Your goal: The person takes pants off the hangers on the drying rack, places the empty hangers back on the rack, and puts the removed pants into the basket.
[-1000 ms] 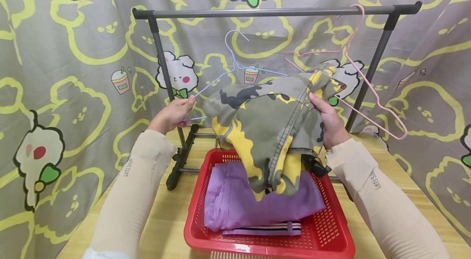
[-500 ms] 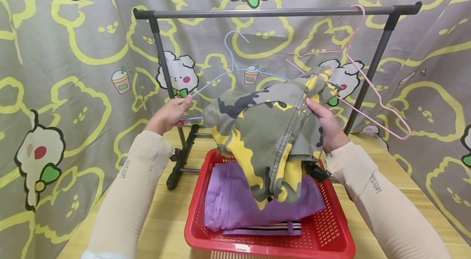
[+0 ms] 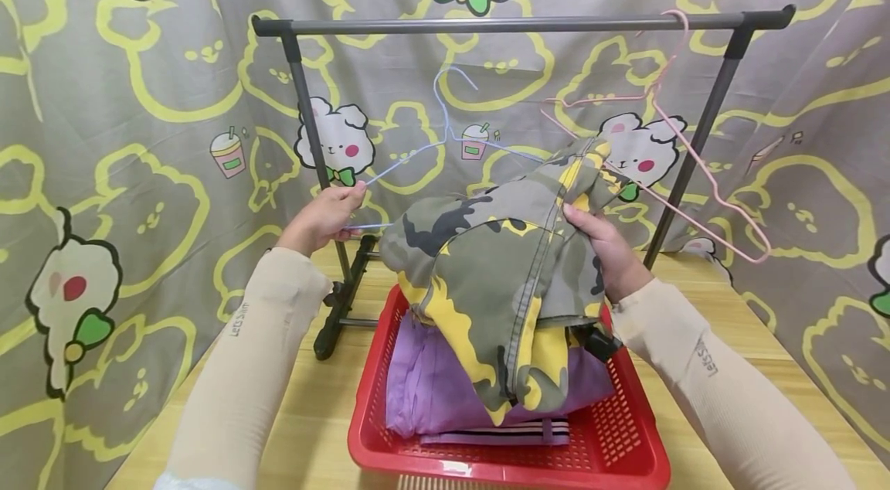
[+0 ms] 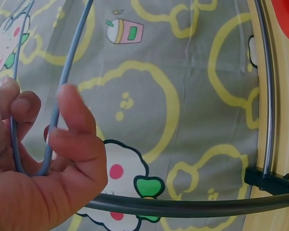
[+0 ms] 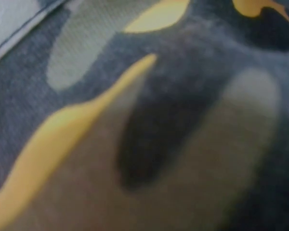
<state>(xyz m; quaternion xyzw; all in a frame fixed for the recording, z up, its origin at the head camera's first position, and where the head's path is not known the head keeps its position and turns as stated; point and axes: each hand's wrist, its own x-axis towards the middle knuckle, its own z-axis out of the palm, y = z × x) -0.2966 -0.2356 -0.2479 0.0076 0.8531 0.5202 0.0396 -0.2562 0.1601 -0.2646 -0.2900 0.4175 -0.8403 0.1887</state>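
My left hand [image 3: 325, 218] grips the left corner of a blue wire clothes hanger [image 3: 406, 158], its hook pointing up and off the rail. In the left wrist view, fingers curl about both wires of the hanger [image 4: 68, 67] near the bend. A camouflage garment [image 3: 480, 266] in grey, green, yellow and black covers the hanger's right part. With the thumb on top, my right hand [image 3: 615, 254] holds this garment by its right side; its other fingers are hidden behind the cloth. Only blurred camouflage cloth [image 5: 192, 144] fills the right wrist view.
Below the garment stands a red plastic basket [image 3: 501, 471] with folded purple clothing [image 3: 431, 382] inside. A dark metal clothes rack [image 3: 514, 25] rises behind it on the wooden table [image 3: 306, 413]. From the rail's right end hangs a pink hanger [image 3: 684, 143]. A patterned curtain [image 3: 167, 243] surrounds the table.
My right hand and the garment have moved down and a little left, lower over the basket. The hanger's hook has dipped and shifted slightly right. My left hand stays nearly in place.
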